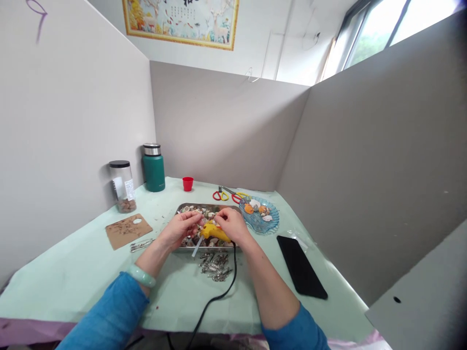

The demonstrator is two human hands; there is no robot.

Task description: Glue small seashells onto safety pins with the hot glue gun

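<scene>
My left hand [184, 227] is over a metal tray [211, 249] of small shells, its thumb and fingers closed in a pinch. Whatever lies between those fingertips is too small to name. Close by on the right, my right hand [231, 223] also has its fingers pressed together, their tips facing the left hand. A yellow glue gun [215, 232] is below and between the hands, with a pale glue stick [197, 246] jutting toward me. I cannot tell whether the gun rests on the tray or against my right palm. Its black cord [219, 296] runs down toward me.
Metal clips [215, 267] lie before the tray. Further right are a blue plate [272, 219] of shells and a black phone-like slab [301, 267]. Scissors [236, 198], a red cup [188, 183], a green bottle [154, 172], a jar [122, 187] and cardboard [120, 238] stand around.
</scene>
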